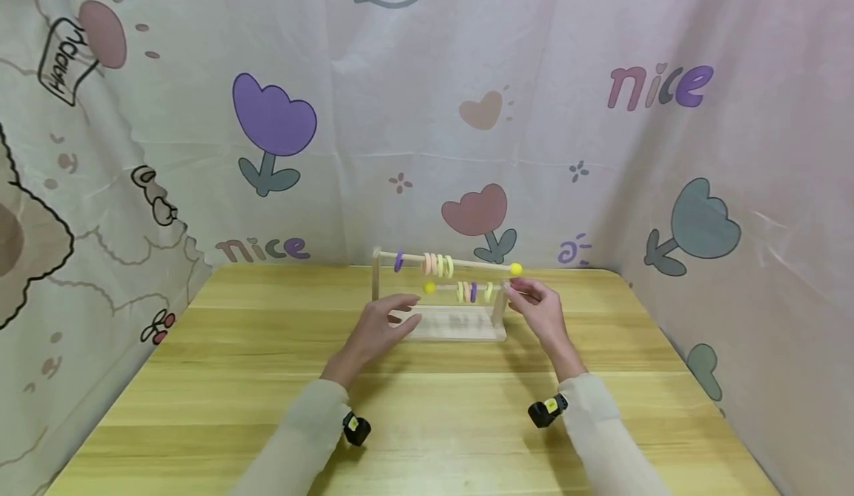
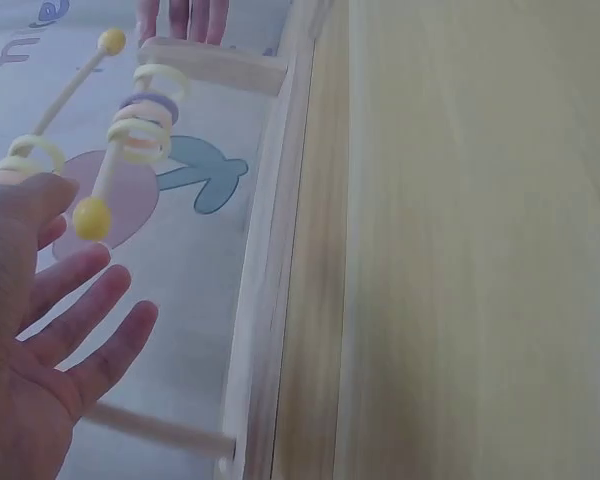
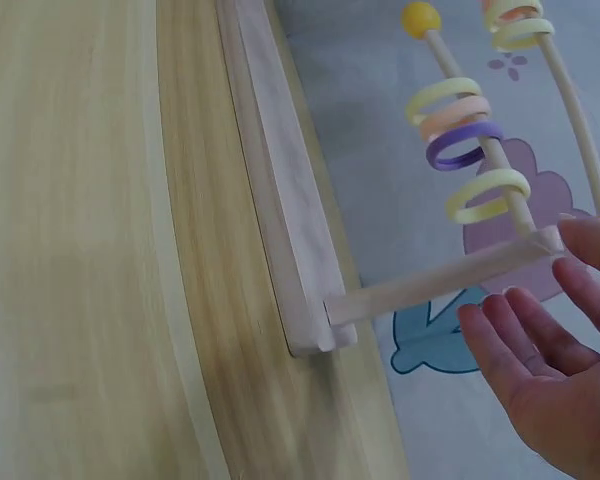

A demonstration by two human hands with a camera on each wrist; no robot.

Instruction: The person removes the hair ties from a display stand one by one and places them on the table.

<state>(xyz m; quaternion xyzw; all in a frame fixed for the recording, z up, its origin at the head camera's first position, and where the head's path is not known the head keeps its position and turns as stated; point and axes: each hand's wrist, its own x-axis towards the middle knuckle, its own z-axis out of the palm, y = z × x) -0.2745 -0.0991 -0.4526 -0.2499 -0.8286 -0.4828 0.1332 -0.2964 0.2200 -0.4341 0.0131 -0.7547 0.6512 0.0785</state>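
Note:
A pale wooden ring stand (image 1: pixel 460 324) has a post at each end, each bearing one horizontal rod tipped with a yellow ball. Purple, pink and pale yellow rings (image 3: pixel 465 145) hang on the lower rod, and more rings (image 1: pixel 437 265) are on the upper rod. My left hand (image 1: pixel 382 327) is by the stand's left part, fingers spread and loosely bent around nothing; in the left wrist view its fingers are near the lower rod's yellow ball (image 2: pixel 92 218). At the top of the right post (image 3: pixel 440 275), my right hand (image 1: pixel 539 309) pinches the post end between thumb and index finger.
The stand rests toward the back of a wooden table (image 1: pixel 454 422). Behind it and at both sides hangs a pale curtain (image 1: pixel 400 110) printed with flowers and words. Each sleeved wrist wears a small black camera, such as the right wrist camera (image 1: pixel 547 411).

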